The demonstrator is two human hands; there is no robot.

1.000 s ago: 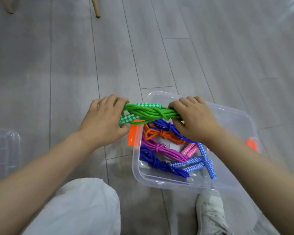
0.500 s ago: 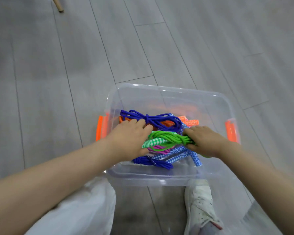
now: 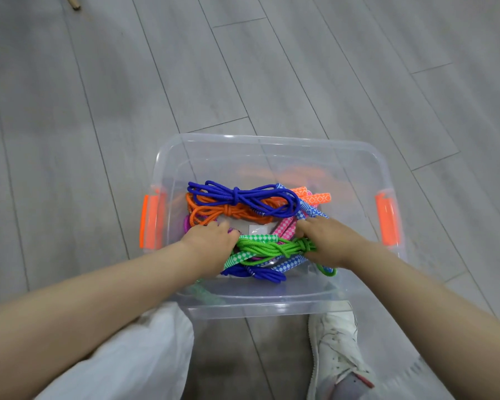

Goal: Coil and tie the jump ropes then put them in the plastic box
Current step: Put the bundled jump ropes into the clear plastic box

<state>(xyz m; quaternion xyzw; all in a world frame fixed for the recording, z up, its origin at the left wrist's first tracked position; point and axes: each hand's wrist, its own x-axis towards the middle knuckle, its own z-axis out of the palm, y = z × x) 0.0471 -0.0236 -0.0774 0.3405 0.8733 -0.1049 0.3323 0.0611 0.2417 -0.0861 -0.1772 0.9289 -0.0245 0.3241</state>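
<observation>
A clear plastic box (image 3: 272,142) with orange side latches stands on the floor in front of me. Both my hands are down inside it. My left hand (image 3: 211,243) grips the left end of a coiled, tied green jump rope (image 3: 272,248), and my right hand (image 3: 326,241) grips its right end. The green rope rests low in the box on top of other bundles. A tied blue rope (image 3: 243,196) and a tied orange rope (image 3: 223,212) lie at the back. Pink checkered handles (image 3: 285,226) and another blue rope (image 3: 263,274) show beneath.
The box sits on grey wood-plank flooring (image 3: 98,111). My white-trousered knee (image 3: 133,356) is at the lower left and a white shoe (image 3: 335,342) sits just in front of the box. A wooden furniture leg (image 3: 72,2) shows at the top left.
My hands carried the green rope from above the box's rim down into the box, and it now lies on the other ropes near the front wall.
</observation>
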